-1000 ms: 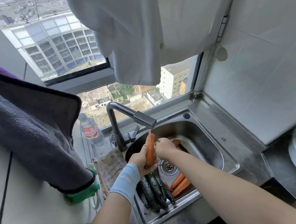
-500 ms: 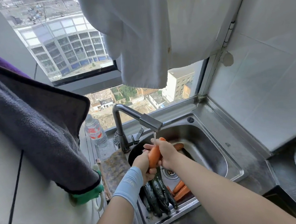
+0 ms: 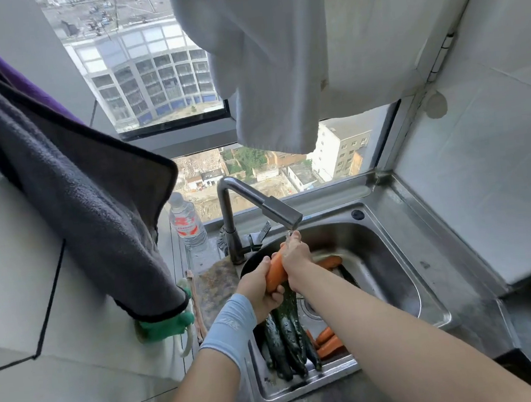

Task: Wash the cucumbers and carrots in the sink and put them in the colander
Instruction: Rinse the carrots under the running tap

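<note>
**Carrot held under the tap, both hands on it**

Both hands are closed round one carrot (image 3: 276, 272) above the left part of the steel sink (image 3: 390, 234). The left hand (image 3: 260, 290), with a pale blue sleeve (image 3: 234, 323) at the wrist, grips the lower, thicker end. The right hand (image 3: 295, 258) is wrapped round the upper part, so that the two hands touch along the carrot. It is bright orange, smooth and wet, and stands tilted with its upper end directly below the spout of the dark faucet (image 3: 258, 203). A thin stream of water (image 3: 288, 236) falls onto it and onto the right hand's fingers.

Below the hands, several long, dark green cucumbers (image 3: 287, 338) lie side by side on the sink floor, glistening, their ends toward the near wall. Just to their right lie a few loose carrots (image 3: 328, 340), and another carrot (image 3: 330, 262) lies beyond the right wrist.

A dark round rim (image 3: 247, 265) shows behind the left hand; it may be the colander, but too little shows to tell.

A plastic bottle (image 3: 187, 224) stands left of the faucet, and a grey towel (image 3: 79, 202) hangs at the left.
</note>
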### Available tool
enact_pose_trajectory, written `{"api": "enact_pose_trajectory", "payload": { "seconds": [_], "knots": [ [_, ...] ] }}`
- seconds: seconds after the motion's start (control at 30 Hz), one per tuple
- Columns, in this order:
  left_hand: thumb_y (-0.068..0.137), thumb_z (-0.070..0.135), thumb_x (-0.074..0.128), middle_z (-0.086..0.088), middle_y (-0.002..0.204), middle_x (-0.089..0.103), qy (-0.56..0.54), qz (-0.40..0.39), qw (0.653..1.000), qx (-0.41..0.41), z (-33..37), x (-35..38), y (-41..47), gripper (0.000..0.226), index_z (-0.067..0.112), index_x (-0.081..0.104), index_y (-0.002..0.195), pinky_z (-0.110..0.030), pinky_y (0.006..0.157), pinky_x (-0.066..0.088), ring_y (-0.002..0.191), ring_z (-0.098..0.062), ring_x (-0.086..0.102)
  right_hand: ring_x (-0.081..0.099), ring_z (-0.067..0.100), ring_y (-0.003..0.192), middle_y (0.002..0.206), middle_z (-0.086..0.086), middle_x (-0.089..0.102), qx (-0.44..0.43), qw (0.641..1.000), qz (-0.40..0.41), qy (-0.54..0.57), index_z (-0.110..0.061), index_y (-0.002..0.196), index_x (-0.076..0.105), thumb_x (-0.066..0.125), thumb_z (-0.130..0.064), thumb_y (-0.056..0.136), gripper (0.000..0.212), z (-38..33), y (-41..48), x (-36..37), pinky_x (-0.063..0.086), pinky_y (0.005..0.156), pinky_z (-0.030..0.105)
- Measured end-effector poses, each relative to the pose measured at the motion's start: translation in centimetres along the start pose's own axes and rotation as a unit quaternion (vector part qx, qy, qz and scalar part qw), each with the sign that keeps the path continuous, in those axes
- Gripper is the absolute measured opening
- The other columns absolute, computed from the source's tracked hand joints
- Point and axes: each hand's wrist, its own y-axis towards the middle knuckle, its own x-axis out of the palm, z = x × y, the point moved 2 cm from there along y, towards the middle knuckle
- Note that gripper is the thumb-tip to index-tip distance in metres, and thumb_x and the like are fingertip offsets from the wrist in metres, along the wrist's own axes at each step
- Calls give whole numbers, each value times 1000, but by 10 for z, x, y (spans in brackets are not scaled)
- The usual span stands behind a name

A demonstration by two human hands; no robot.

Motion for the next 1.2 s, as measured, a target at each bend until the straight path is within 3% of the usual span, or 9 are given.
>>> {"api": "enact_pose_trajectory", "payload": {
  "seconds": [0.17, 0.27, 0.43, 0.53, 0.63, 0.83, 0.93, 1.03, 1.2],
  "knots": [
    [99, 40, 37, -15, 76, 55, 50, 92, 994, 24, -3, 0, 5, 31, 13, 51, 102, -14, 35, 29, 35, -16, 36, 64, 23, 74, 98, 12, 67, 7, 984, -82, -161, -11, 108, 59, 75, -26, 84, 33, 14, 1, -7, 54, 57, 30],
    [97, 54, 33, -9, 55, 48, 93, 96, 991, -12, -7, 15, 3, 46, 14, 54, 86, -12, 38, 23, 31, -15, 31, 65, 28, 76, 101, 11, 70, 57, 980, -60, -179, -10, 113, 61, 57, -51, 96, 44, 10, 12, -18, 47, 48, 28],
    [84, 71, 45, -3, 51, 50, 91, 104, 990, -14, -21, 42, 9, 59, 17, 52, 62, -13, 38, 25, 36, -13, 36, 64, 38, 108, 123, 20, 64, 99, 973, -26, -206, -5, 124, 58, 35, -59, 100, 63, 8, 40, -38, 55, 84, 47],
    [91, 59, 53, -1, 58, 61, 59, 105, 993, 9, -45, 54, 24, 44, 18, 60, 77, -18, 44, 29, 47, -14, 43, 66, 34, 97, 106, 16, 66, 77, 956, -44, -278, -7, 97, 60, 46, -42, 101, 37, 7, 53, -59, 57, 84, 47],
    [97, 45, 52, -1, 71, 65, 80, 105, 991, 14, -76, 73, 44, 29, 16, 59, 94, -20, 48, 32, 49, -12, 44, 58, 20, 65, 83, 7, 60, 134, 941, -82, -301, -15, 100, 54, 52, -15, 99, 3, 10, 63, -90, 47, 51, 28],
    [78, 48, 48, -9, 84, 66, 215, 142, 965, -45, -111, 114, 91, 37, 18, 64, 94, -30, 65, 48, 69, -24, 59, 62, 26, 94, 107, 9, 62, 123, 912, -84, -381, -17, 125, 52, 63, 4, 87, 45, 22, 119, -144, 58, 85, 52],
    [65, 46, 44, -11, 107, 69, 317, 163, 932, -64, -106, 126, 101, 45, 19, 67, 92, -29, 86, 47, 96, -28, 62, 62, 30, 101, 113, 8, 59, 108, 871, -55, -476, -23, 115, 46, 80, -8, 73, 56, 26, 147, -165, 57, 87, 49],
    [88, 34, 49, -5, 129, 62, 338, 182, 919, -91, -108, 124, 122, 41, 21, 63, 124, -28, 98, 43, 116, -26, 58, 64, 29, 102, 110, 7, 64, 82, 820, -46, -564, -16, 118, 51, 85, -23, 69, 60, 30, 176, -180, 57, 86, 38],
    [98, 35, 42, -5, 136, 58, 344, 208, 911, -89, -113, 122, 157, 39, 23, 56, 132, -30, 101, 40, 122, -26, 54, 70, 27, 85, 100, 9, 74, 10, 608, -190, -771, -13, 95, 73, 63, -34, 85, 26, 30, 210, -184, 52, 69, 27]
  ]
}}
